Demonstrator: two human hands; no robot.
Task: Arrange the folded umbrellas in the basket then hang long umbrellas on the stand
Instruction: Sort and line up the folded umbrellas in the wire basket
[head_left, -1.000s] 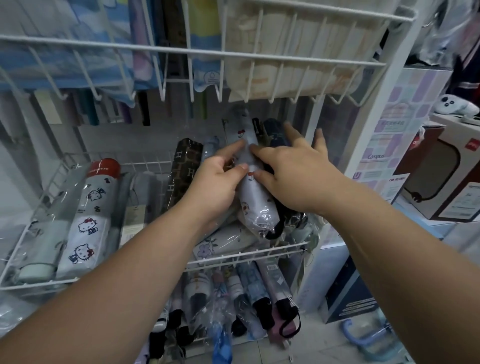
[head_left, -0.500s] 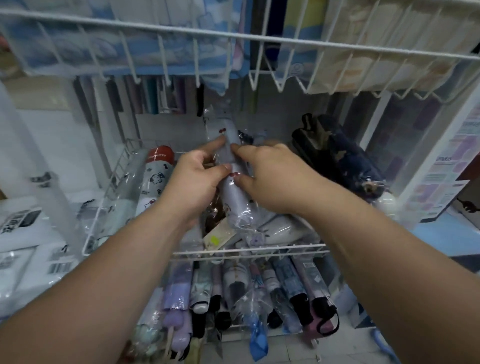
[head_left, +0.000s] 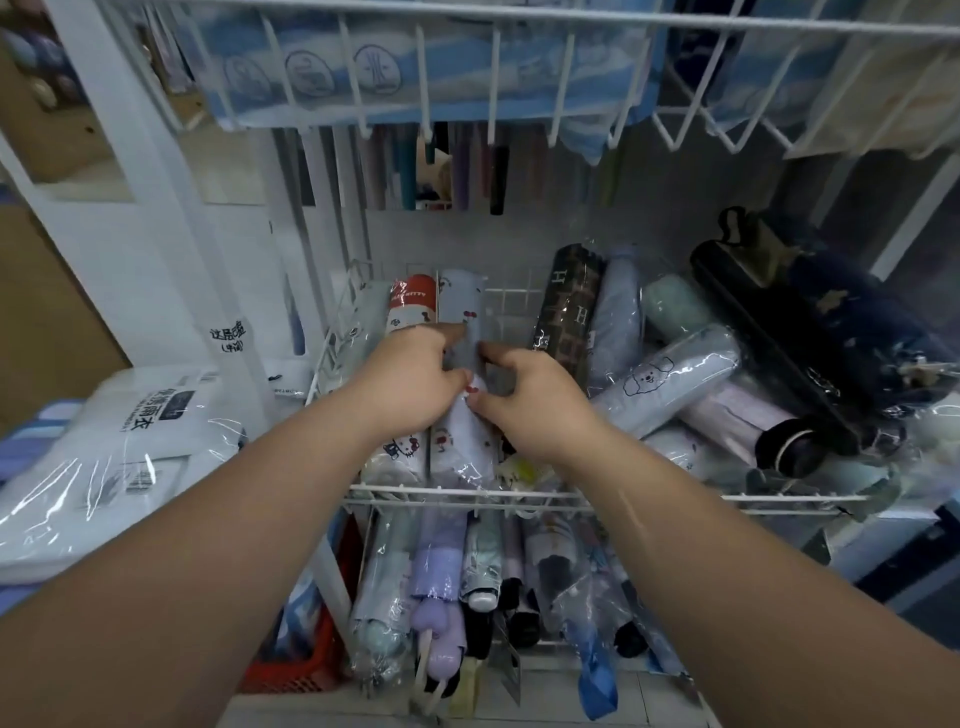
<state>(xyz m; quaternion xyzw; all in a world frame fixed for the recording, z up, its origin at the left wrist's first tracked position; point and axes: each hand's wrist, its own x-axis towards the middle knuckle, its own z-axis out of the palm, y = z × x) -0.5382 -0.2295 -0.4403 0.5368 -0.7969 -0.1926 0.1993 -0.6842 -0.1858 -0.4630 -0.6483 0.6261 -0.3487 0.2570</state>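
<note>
Cherry-print folded umbrella (head_left: 462, 332) now down in the wire basket (head_left: 467, 493), left section, just beside the red-capped Hello Kitty umbrella (head_left: 410, 304); half a second ago held tilted up above the pile, a second ago over the right-hand heap. Means placement nearly done; this piece lined up with the row at left.

Long axis front-to-back in the basket, one end toward the back wire, other end toward the front rail, lying flat, parallel to its neighbour.

Left hand (head_left: 410, 384) and right hand (head_left: 535, 405) both on the sleeve mid-length, fingers pinching it from either side, not released.

Right section unsorted: brown H-pattern umbrella (head_left: 569, 312), dog-print umbrella (head_left: 670, 379) and dark ones lying crossed. Long umbrellas not handled yet, judging by the layout.
</note>
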